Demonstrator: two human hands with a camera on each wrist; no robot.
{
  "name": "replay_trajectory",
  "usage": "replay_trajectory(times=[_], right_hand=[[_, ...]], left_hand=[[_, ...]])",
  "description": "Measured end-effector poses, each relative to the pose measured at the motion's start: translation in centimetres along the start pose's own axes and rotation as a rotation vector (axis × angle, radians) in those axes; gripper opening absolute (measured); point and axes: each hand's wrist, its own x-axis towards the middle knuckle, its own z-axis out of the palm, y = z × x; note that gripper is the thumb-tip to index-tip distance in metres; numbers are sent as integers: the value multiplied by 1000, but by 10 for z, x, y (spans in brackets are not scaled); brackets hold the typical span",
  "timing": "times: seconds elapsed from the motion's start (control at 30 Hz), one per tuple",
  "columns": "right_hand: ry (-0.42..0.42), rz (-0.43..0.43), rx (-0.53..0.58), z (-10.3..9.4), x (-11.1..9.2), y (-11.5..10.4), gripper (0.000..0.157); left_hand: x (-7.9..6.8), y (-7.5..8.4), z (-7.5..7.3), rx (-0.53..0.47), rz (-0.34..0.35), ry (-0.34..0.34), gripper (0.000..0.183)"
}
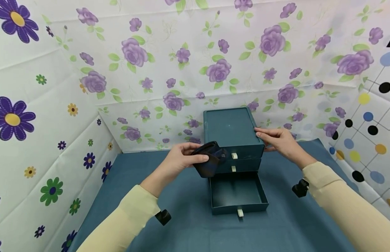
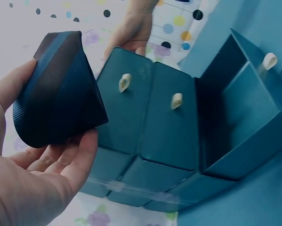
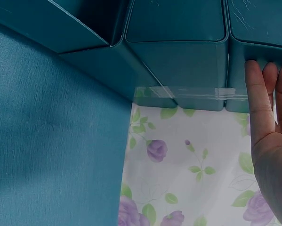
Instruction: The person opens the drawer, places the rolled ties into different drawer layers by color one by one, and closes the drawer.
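My left hand (image 1: 184,156) holds a rolled necktie (image 2: 56,89) with dark blue and brownish stripes, thumb on one side and fingers on the other. In the head view the necktie (image 1: 209,159) is held in front of the left side of a dark teal drawer box (image 1: 231,127), hiding part of its upper fronts. The bottom drawer (image 1: 239,196) is pulled out, and nothing shows inside it. Above it, two drawers are closed, each with a cream pull tab. My right hand (image 1: 281,141) rests its straight fingers (image 3: 259,94) against the box's right side near the top.
A blue cloth (image 1: 182,217) covers the table under the box. Behind stands a sheet with purple roses (image 1: 218,71); a daisy-patterned sheet (image 1: 53,168) is at the left and a dotted one (image 1: 368,129) at the right. Clear tape (image 3: 197,92) runs across the box's side.
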Motion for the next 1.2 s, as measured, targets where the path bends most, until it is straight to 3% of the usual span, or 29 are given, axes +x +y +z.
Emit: replay_trajectory(times=[0.47,0.7,1.2], right_hand=[[8,-5,-9,0,1,-1,44],[5,1,1,0,1,0,44],[17,3,-12,-1,1,1,45]], left_hand=[[13,-32,23,150,-61,-13,58],[24,-51,38,155,-98,-55,59],[41,-75,68,188,-121,-57,59]])
